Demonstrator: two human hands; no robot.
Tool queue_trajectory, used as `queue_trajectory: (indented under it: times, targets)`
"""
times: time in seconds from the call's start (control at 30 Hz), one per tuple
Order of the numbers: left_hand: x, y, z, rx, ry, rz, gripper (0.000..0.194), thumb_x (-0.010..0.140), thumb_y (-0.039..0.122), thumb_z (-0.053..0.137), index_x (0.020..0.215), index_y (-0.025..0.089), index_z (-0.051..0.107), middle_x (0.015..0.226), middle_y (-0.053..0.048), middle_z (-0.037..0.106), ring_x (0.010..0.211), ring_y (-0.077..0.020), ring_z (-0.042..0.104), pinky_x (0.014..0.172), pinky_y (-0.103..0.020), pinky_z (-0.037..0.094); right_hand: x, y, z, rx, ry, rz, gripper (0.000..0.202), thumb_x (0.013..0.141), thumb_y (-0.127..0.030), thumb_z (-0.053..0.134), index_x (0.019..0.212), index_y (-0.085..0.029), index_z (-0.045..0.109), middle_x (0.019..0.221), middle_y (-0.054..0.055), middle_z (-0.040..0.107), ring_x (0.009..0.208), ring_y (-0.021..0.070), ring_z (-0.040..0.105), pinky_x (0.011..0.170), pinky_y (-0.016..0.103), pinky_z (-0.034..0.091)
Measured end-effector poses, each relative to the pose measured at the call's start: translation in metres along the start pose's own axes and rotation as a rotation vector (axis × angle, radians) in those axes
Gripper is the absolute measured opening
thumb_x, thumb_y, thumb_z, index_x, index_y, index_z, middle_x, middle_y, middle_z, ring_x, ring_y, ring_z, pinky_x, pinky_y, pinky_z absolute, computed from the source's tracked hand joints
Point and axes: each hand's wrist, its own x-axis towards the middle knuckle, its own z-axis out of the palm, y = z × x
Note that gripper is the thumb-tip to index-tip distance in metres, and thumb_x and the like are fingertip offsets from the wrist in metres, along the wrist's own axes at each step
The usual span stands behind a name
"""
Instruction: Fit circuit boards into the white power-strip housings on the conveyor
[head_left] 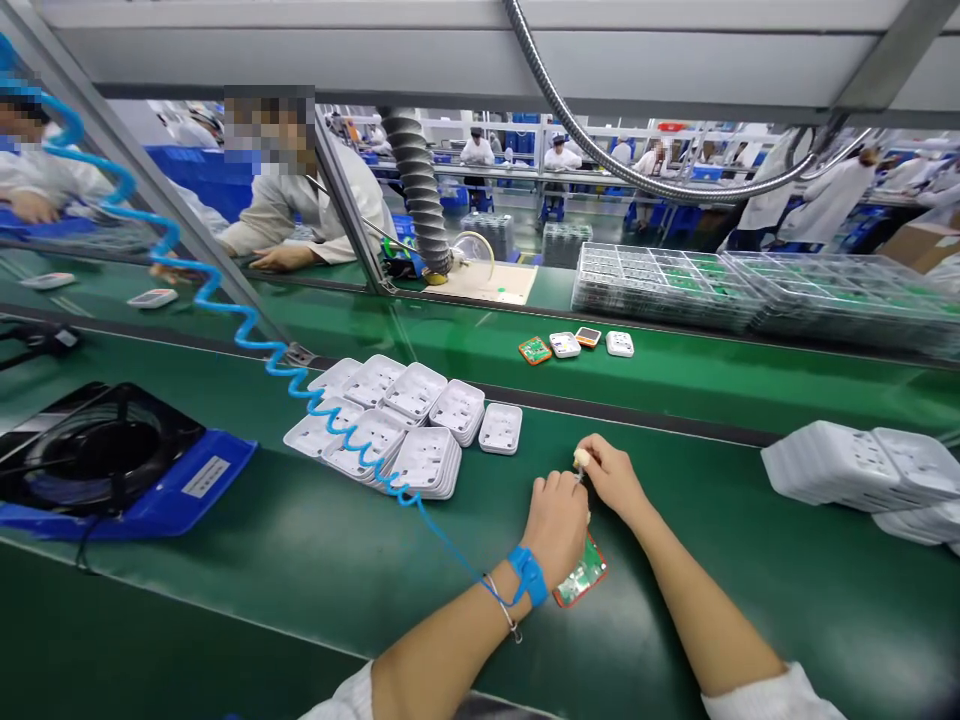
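Note:
My left hand (556,522), with a blue wrist strap (530,576) and its coiled cord, is closed over the green bench. Its curled fingers hide most of what they grip. Close in front of it, my right hand (609,476) pinches at a thin, greyish piece too small to name. Cream finger cots (581,457) cover fingertips there. Partly under my left hand lies a green circuit board (583,574) with a red-orange edge. A single white plastic cover (500,428) sits to the left, beside stacks of similar white covers (424,462).
A black fan (112,450) on a blue base stands at left. More white covers (847,462) are stacked at right. Beyond the bench, a green belt (675,375) carries small units (565,345) and clear trays (660,280). A co-worker (307,205) sits across it.

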Motion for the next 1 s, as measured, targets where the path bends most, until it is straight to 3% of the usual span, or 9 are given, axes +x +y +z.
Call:
queue_trajectory:
  times: [0.17,0.3,0.4,0.5,0.67,1.0]
  targets:
    - [-0.007,-0.008,0.000,-0.171,0.021,-0.017,0.012,0.082,0.009,0.041,0.086,0.017,0.048,0.088,-0.006,0.054,0.080,-0.0212,0.049,0.070,-0.034,0.036,-0.017,-0.005,-0.007,-0.086,0.014,-0.086,0.016,0.086,-0.029,0.039,0.085,-0.021,0.052,0.074,-0.001,0.057,0.066,0.0131,0.052,0.063,0.025,0.039]
    - [-0.007,-0.017,-0.001,-0.521,0.079,-0.163,0.014,0.082,0.010,0.040,0.091,0.018,0.047,0.079,-0.002,0.056,0.072,-0.0167,0.052,0.066,-0.029,0.037,-0.036,-0.012,-0.017,-0.134,-0.036,-0.184,0.015,0.088,-0.026,0.040,0.089,-0.021,0.054,0.083,0.002,0.056,0.076,0.0147,0.052,0.069,0.027,0.040]
    - [-0.003,-0.020,-0.004,-0.828,0.093,-0.235,0.012,0.076,0.010,0.048,0.084,0.019,0.048,0.072,0.002,0.055,0.064,-0.0120,0.051,0.060,-0.023,0.038,-0.046,-0.018,-0.022,-0.165,-0.098,-0.218,0.014,0.089,-0.024,0.040,0.090,-0.022,0.054,0.086,0.003,0.055,0.081,0.0153,0.051,0.073,0.029,0.040]
    - [0.000,-0.022,-0.007,-0.983,0.067,-0.289,0.011,0.070,0.010,0.052,0.077,0.018,0.049,0.064,0.005,0.052,0.058,-0.0094,0.048,0.055,-0.020,0.036,-0.049,-0.023,-0.023,-0.214,-0.123,-0.238,0.016,0.090,-0.022,0.038,0.090,-0.022,0.054,0.087,0.003,0.055,0.084,0.0163,0.050,0.075,0.030,0.040]
    - [0.000,-0.021,-0.008,-1.015,0.065,-0.324,0.008,0.068,0.011,0.054,0.073,0.017,0.052,0.059,0.006,0.050,0.054,-0.0082,0.044,0.053,-0.019,0.034,-0.047,-0.024,-0.023,-0.261,-0.129,-0.252,0.017,0.091,-0.021,0.037,0.090,-0.022,0.054,0.087,0.004,0.054,0.084,0.0168,0.049,0.074,0.031,0.040]
    - [-0.001,-0.022,-0.003,-0.876,0.079,-0.259,0.007,0.069,0.011,0.054,0.071,0.018,0.053,0.063,0.005,0.054,0.058,-0.0095,0.047,0.057,-0.021,0.035,-0.048,-0.023,-0.025,-0.381,-0.119,-0.283,0.020,0.088,-0.016,0.037,0.087,-0.022,0.056,0.084,0.004,0.053,0.080,0.0164,0.049,0.069,0.029,0.040]
